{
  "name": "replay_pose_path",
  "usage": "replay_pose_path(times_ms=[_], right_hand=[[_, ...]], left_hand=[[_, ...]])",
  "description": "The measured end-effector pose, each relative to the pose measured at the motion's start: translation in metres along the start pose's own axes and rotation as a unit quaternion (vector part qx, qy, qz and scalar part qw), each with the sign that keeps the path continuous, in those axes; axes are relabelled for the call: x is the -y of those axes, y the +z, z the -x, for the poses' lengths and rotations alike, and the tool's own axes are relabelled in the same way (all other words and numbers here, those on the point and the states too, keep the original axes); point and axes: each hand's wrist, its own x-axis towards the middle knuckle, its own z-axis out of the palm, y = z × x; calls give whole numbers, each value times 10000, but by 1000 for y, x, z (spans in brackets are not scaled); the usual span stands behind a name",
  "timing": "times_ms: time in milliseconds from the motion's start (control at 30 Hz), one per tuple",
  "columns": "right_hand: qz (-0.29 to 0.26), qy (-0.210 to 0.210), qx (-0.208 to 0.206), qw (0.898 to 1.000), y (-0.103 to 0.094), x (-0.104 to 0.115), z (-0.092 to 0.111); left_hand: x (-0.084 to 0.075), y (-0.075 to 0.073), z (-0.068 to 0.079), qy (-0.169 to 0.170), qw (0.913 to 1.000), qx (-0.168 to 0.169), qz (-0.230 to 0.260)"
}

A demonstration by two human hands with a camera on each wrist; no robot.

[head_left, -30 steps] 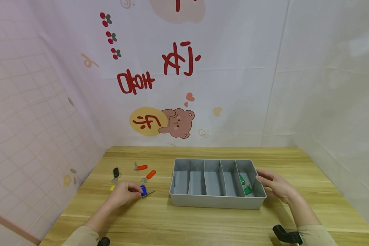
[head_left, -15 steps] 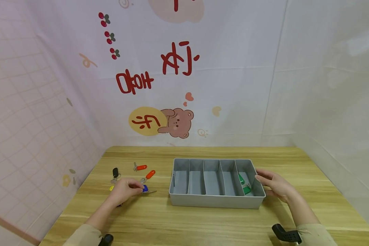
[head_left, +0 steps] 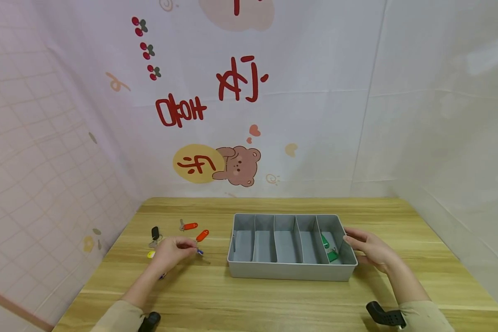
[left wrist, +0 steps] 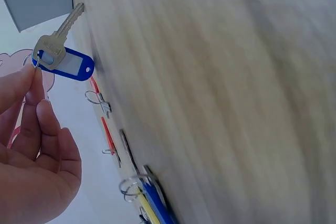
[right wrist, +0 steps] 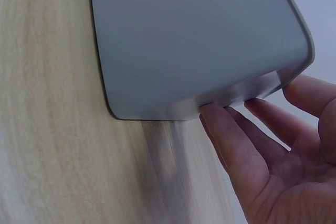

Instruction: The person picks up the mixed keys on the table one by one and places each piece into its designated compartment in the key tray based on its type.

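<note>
With thumb and fingertip, my left hand (head_left: 174,253) pinches the metal ring of a key (left wrist: 52,45) that has a blue tag (left wrist: 79,65). The key and tag hang just above the wooden table, left of a grey divided box (head_left: 290,271). My right hand (head_left: 373,249) rests at the box's right end; its fingers (right wrist: 231,135) touch the outer wall, with one digit at the rim. Two green key tags, one upper (head_left: 325,241) and one lower (head_left: 333,255), lie in the rightmost compartment.
Near my left hand lie two keys with orange-red tags, one farther back (head_left: 190,226) and one nearer (head_left: 202,235). A black-tagged key (head_left: 155,233), a yellow tag (head_left: 151,254) and another blue tag (left wrist: 157,203) are by that arm. Fabric walls (head_left: 315,115) enclose the table.
My left hand has lifted the blue-tagged key and moved slightly right and away from me; the tag has turned edge-on in the head view. My right hand has stayed at the box.
</note>
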Motion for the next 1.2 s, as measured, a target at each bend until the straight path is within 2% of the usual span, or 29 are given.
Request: replay_pose_path(times_ms=[167,367,900,1200], right_hand=[[-40,26,-38,10000,0,0,-1],[-47,22,-58,10000,0,0,-1],[-47,-13,14,10000,-1,0,0],[-73,-52,89,9999,-2,-1,0]], left_hand=[[-4,1,-1,13,9999,-41,151],[-9,5,-3,-22,9982,66,593],[-26,11,-13,-108,9943,-69,1061],[-46,10,-14,-94,9902,-177,1384]])
